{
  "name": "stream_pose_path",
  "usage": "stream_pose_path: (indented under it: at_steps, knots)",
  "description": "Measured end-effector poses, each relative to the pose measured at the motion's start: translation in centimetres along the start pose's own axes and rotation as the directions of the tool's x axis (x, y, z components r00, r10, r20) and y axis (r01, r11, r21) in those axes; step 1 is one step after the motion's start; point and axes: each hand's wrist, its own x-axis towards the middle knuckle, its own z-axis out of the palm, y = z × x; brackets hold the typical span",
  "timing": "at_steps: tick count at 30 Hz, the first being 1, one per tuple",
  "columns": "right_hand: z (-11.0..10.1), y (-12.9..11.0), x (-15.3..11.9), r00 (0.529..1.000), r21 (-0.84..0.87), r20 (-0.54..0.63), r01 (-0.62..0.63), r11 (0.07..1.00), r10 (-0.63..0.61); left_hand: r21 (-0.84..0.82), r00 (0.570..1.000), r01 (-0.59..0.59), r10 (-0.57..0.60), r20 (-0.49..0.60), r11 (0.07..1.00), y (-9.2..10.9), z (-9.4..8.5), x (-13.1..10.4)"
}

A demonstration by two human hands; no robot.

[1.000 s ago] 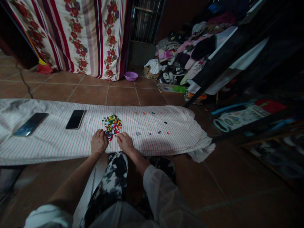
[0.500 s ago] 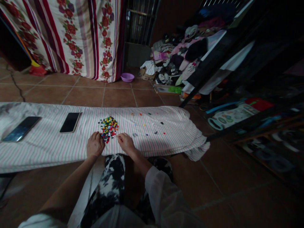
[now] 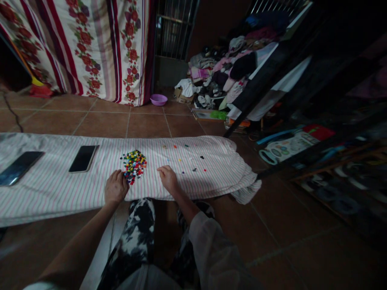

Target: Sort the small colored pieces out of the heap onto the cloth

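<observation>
A heap of small multicoloured pieces, too small to name exactly, lies on the striped cloth. My left hand rests on the cloth at the heap's near left edge, fingers stretched toward the pieces. To the right of the heap, my right hand is closed in a pinch just over the cloth; what its fingertips hold, if anything, is too small to make out. Beyond it, tiny pieces are set apart in small groups by colour, among them an orange piece, a black group and a red piece.
Two phones, a near-left phone and a second phone, lie on the cloth left of the heap. On the tiled floor behind are a purple basin and piled clothes. A dark slanting post stands to the right.
My right hand has moved away from the heap to the right, still pinched. My left hand stays by the heap. The whole view has shifted slightly.
</observation>
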Motion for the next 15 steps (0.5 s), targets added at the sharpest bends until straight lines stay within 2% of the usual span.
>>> stream_pose_path:
  at_steps: [7, 15]
  knots:
    - [-1.6, 2.8, 0.3, 0.986, -0.037, -0.162, -0.045, 0.998, 0.039, 0.022, 1.000, -0.004, 0.005, -0.023, 1.000, 0.0, 0.0, 0.0]
    - [-5.2, 6.4, 1.6, 0.955, -0.111, -0.260, -0.173, 0.979, 0.139, 0.043, 1.000, -0.006, 0.007, -0.012, 0.999, -0.1, 0.2, -0.1]
